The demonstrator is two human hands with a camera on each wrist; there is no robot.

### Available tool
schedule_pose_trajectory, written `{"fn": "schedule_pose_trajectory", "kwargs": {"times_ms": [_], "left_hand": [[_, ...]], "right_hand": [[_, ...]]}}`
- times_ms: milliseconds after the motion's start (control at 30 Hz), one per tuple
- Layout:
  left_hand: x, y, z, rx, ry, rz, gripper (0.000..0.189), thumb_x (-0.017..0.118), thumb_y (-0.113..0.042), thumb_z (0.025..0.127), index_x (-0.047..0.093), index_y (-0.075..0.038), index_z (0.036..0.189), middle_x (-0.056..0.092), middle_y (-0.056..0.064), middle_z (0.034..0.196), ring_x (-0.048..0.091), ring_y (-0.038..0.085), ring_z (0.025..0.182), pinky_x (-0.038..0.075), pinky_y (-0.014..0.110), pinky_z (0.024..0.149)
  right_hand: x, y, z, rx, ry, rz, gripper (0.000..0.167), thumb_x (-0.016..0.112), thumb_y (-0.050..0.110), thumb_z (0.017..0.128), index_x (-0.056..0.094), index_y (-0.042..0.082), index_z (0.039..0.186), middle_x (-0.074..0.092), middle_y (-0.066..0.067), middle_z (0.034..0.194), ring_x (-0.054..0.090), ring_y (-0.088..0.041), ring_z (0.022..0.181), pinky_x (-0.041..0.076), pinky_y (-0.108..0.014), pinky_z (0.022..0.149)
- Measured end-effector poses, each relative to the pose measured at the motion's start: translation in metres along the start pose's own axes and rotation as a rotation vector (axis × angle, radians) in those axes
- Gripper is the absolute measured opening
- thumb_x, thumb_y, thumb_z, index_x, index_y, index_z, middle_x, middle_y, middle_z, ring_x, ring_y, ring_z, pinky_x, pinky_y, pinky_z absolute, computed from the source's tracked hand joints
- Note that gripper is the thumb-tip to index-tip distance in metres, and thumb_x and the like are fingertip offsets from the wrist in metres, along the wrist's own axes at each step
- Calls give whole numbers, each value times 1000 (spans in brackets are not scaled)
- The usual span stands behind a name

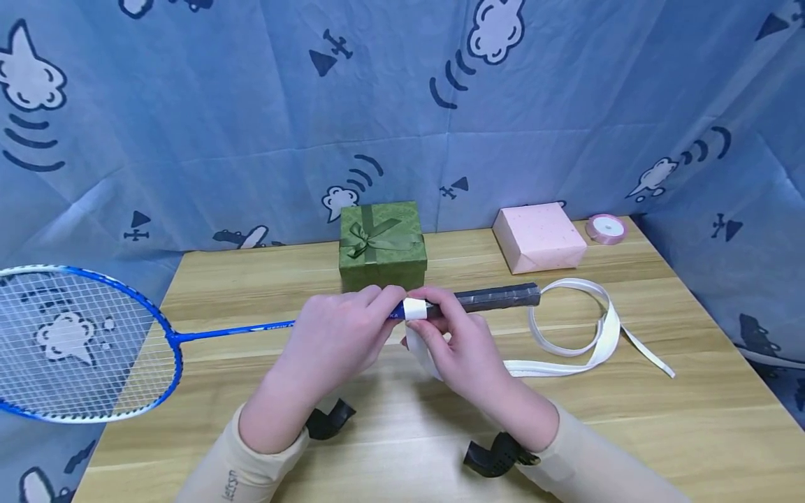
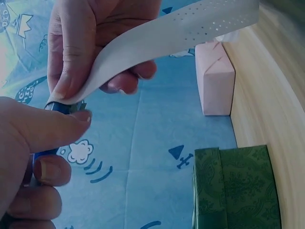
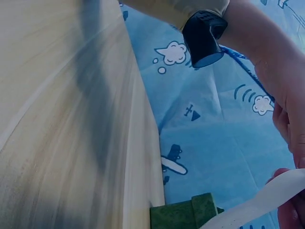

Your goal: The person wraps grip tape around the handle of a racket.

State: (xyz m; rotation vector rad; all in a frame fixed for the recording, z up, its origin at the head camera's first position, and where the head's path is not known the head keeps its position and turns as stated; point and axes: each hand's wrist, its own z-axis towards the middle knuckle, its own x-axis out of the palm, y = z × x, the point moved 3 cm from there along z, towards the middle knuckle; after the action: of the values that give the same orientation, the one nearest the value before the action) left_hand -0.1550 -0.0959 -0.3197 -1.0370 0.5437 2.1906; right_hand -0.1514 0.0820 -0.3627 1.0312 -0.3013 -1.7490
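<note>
The left hand [image 1: 339,332] grips the racket [image 1: 235,331] at the top of its shaft, just beside the handle [image 1: 497,298], its fingers curled round the blue part and its thumb laid along it; the right hand [image 1: 462,349] pinches the white tape [image 1: 415,309] between thumb and fingers where it wraps the handle's upper end. The racket is held up over the middle of the desk [image 1: 377,454]; its strung head reaches out past the left edge, and the dark butt points toward the right edge. In the left wrist view the tape leaves the right fingers as a flat strip dotted with small holes; in the head view a white length lies looped on the desk, its end toward the right edge. By the back edge, near its middle, stands the green box [image 1: 382,244]; farther right is the pink box [image 1: 541,237]; the ribbon roll [image 1: 606,228] lies near the back right corner.
</note>
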Motion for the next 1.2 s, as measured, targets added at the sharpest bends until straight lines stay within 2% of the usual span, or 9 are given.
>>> {"fn": "schedule_pose_trajectory", "kwargs": {"times_ms": [233, 333, 433, 633, 833, 933, 1033, 1100, 1200], "left_hand": [[2, 1, -2, -34, 32, -39, 16, 69, -26, 99, 63, -18, 111, 54, -8, 69, 35, 8, 45, 24, 24, 39], [0, 3, -3, -35, 25, -41, 18, 70, -30, 99, 62, -19, 111, 54, -7, 69, 36, 8, 44, 24, 24, 39], [-3, 5, -4, -46, 11, -51, 18, 69, -32, 100, 62, -20, 111, 56, -7, 72, 39, 9, 45, 26, 24, 39], [-7, 9, -4, -73, -5, -65, 17, 68, -34, 101, 63, -21, 110, 59, -8, 74, 41, 9, 46, 28, 25, 38], [-11, 10, -3, -80, -34, -68, 17, 70, -33, 100, 64, -20, 110, 56, -7, 71, 36, 7, 44, 27, 24, 38], [-11, 9, -3, -68, -31, -72, 18, 70, -34, 99, 64, -20, 109, 58, -7, 73, 37, 8, 45, 27, 24, 38], [-10, 7, -2, -54, -14, -86, 17, 69, -35, 100, 63, -21, 107, 59, -8, 75, 40, 9, 46, 29, 25, 38], [-9, 6, -2, -47, -1, -99, 17, 69, -35, 100, 63, -21, 107, 60, -8, 76, 42, 9, 46, 30, 25, 39], [-8, 5, -3, -48, 12, -121, 16, 69, -34, 100, 65, -21, 107, 62, -8, 77, 44, 9, 48, 32, 25, 39]], "right_hand": [[2, 1, 1, -34, -1, 31, 42, 71, -3, 94, 57, 5, 133, 76, -13, 110, 78, -16, 82, 62, -31, 70], [4, -1, 0, -81, -24, 74, 51, 71, -9, 92, 56, 5, 139, 74, -15, 114, 78, -18, 84, 62, -29, 73], [7, -3, -1, -151, -52, 130, 57, 69, -17, 88, 54, 2, 140, 75, -16, 108, 78, -20, 79, 62, -28, 73], [13, -2, -6, -186, -113, 303, 36, 66, -24, 86, 46, -13, 114, 74, -24, 87, 77, -26, 73, 62, -28, 70], [18, -7, -9, -6, -148, 384, 23, 70, -20, 86, 53, -8, 96, 75, -22, 83, 79, -20, 80, 60, -23, 78], [20, -13, -7, 160, -95, 545, 22, 68, -12, 92, 54, -6, 107, 78, -19, 89, 79, -20, 80, 61, -28, 80], [18, -19, -4, 308, -55, 698, 32, 65, -8, 96, 54, -3, 126, 80, -11, 97, 79, -22, 79, 63, -35, 81], [17, -21, -2, 346, -38, 734, 39, 65, -8, 96, 56, -2, 134, 80, -5, 101, 78, -22, 78, 62, -36, 84], [15, -24, -2, 368, -18, 743, 33, 65, -6, 97, 63, -3, 129, 80, -4, 98, 78, -22, 77, 62, -36, 85]]}}
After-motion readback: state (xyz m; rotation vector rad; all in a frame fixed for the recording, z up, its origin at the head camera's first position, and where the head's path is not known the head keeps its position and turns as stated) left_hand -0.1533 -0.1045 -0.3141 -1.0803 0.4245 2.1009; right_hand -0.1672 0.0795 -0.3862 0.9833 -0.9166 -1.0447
